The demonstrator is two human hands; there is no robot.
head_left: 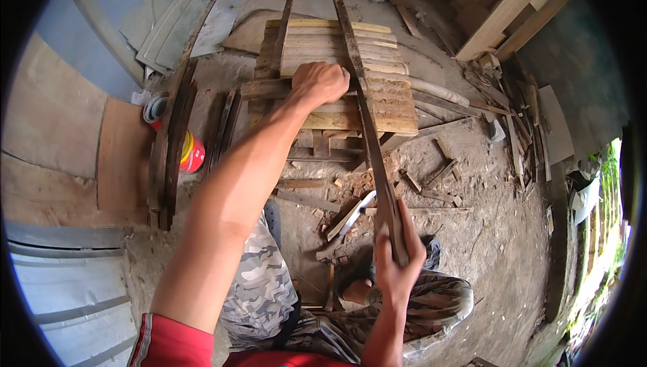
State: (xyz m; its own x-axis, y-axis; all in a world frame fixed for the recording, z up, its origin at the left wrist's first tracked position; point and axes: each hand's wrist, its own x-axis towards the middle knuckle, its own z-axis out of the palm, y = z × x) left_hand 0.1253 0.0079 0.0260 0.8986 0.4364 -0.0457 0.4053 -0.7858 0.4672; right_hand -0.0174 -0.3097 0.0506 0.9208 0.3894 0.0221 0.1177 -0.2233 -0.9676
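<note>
My right hand [397, 252] is wrapped round the near end of a long, narrow wooden strip [371, 131]. The strip runs forward across a low stack of wooden slats [391, 101] and beyond its far edge. My left hand [320, 84] is a closed fist over the slats, close beside the strip. A short, dark crosswise board [266, 89] meets the fist on its left; the curled fingers are hidden, so what they hold cannot be made out. Farther left, a second narrow strip [283, 30] lies lengthwise over the slats.
A handsaw [354, 215] lies on the dirt floor before my crossed legs, among wood offcuts [441, 175]. At left stand dark upright planks [176, 144] and a red-and-yellow bucket [192, 153]. Timber [509, 13] leans at the far right; loose sticks line the right wall.
</note>
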